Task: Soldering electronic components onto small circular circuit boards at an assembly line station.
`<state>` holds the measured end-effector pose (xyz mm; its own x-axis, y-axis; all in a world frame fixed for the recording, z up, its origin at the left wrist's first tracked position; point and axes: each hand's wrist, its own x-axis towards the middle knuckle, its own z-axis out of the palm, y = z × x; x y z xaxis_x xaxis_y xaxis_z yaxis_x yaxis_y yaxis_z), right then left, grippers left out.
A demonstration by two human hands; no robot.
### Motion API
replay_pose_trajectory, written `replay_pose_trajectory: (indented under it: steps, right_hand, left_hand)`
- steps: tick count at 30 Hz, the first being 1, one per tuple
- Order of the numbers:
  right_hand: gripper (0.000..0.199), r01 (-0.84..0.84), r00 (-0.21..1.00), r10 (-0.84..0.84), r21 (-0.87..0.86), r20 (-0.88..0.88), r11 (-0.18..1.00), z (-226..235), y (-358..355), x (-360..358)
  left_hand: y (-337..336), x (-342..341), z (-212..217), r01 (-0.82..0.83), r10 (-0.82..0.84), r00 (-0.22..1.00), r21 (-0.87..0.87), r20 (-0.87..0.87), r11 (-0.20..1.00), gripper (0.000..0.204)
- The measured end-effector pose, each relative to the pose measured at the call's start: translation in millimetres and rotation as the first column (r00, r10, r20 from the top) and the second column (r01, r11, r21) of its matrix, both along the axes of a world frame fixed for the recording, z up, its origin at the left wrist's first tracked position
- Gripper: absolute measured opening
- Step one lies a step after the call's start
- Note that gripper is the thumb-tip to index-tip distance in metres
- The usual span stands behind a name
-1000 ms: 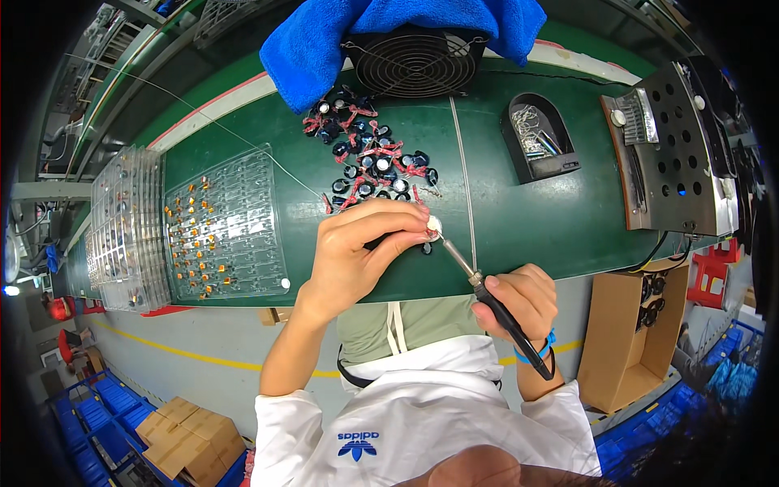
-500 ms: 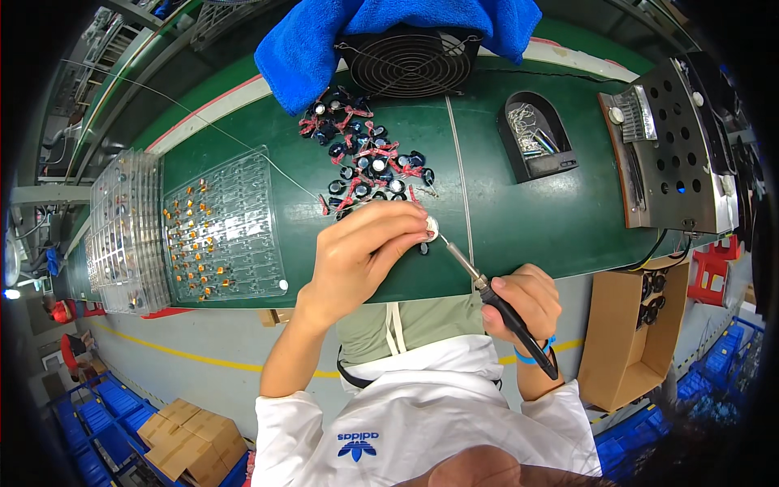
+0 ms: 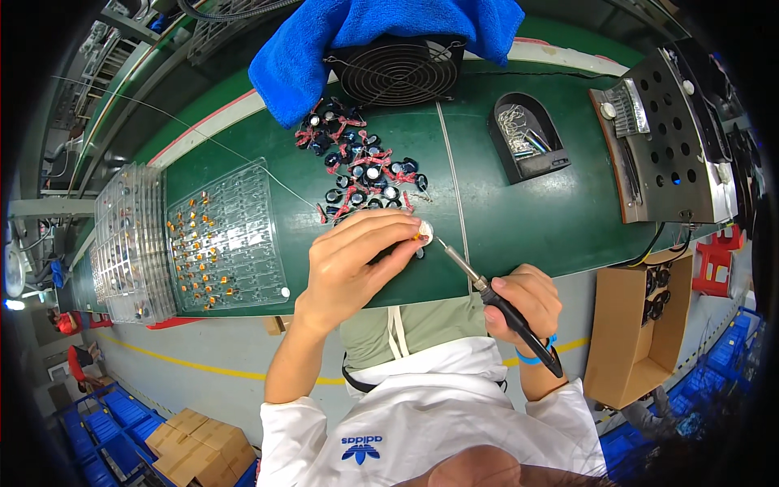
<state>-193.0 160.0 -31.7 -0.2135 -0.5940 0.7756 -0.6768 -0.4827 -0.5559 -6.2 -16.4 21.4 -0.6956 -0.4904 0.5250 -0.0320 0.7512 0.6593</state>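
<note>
Between the fingertips of my left hand [image 3: 349, 264] is a small round white-faced part [image 3: 426, 233], with an orange bit showing at its edge. My right hand [image 3: 526, 304] grips a soldering iron [image 3: 507, 312] by its black handle. The iron's metal tip points up and left and ends just right of the round part, with a slight gap. Just beyond my left hand lies a pile of small black round components [image 3: 357, 174] with red-and-white twisted leads. My left fingers hide the back of the part.
A clear tray with orange pieces [image 3: 227, 243] and stacked clear trays [image 3: 134, 243] are at left. A black fan [image 3: 398, 73] under a blue cloth [image 3: 292, 65] stands at the back. A black bin of metal bits [image 3: 527, 138] and a perforated metal box [image 3: 682, 138] are right.
The iron's tip has drawn slightly away from the round part. An orange bit now shows at my left fingertips. The whole view has shifted a little.
</note>
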Motion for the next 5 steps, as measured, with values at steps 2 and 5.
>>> replay_pose_trajectory:
  steps: [2, 5]
  right_hand:
    - [0.033, 0.001, 1.0, -0.001, 0.013, 0.0, 1.0, -0.5, 0.7, -0.1]
    - [0.035, 0.002, 1.0, -0.002, 0.028, -0.021, 1.0, -0.9, 0.2, -0.1]
  left_hand:
    - [1.9, -1.6, -0.6, -0.029, 0.029, 1.0, -0.048, -0.001, 0.998, 0.024]
    - [3.4, -3.2, -3.8, -0.046, 0.045, 0.999, -0.087, -0.021, 0.995, 0.025]
